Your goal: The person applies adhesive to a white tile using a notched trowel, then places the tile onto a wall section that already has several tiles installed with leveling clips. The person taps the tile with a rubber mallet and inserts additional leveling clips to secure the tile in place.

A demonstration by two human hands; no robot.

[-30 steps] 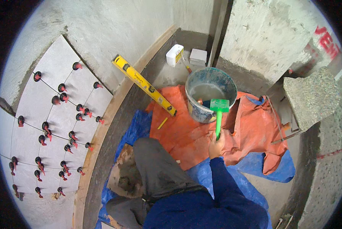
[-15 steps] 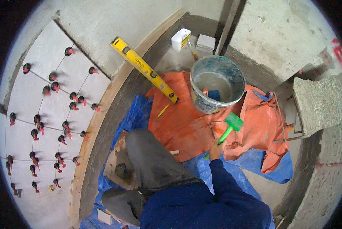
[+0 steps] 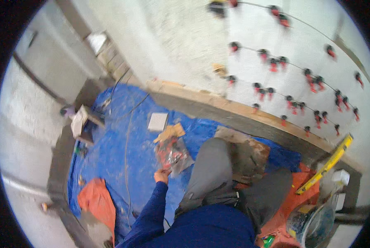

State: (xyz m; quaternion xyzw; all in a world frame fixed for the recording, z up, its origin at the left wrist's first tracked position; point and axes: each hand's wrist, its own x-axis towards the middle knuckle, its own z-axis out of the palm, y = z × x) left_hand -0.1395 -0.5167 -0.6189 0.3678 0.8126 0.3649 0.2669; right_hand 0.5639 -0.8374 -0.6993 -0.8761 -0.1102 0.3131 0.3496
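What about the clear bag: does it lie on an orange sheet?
No, the bag lies on the blue sheet, by the left hand.

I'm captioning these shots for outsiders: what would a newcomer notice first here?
Probably the black-and-red clips dotting the pale wall tiles at upper right, then the bright blue tarp across the floor. A yellow level slants at the right; left of the knees, the left hand is at the edge of a clear plastic bag.
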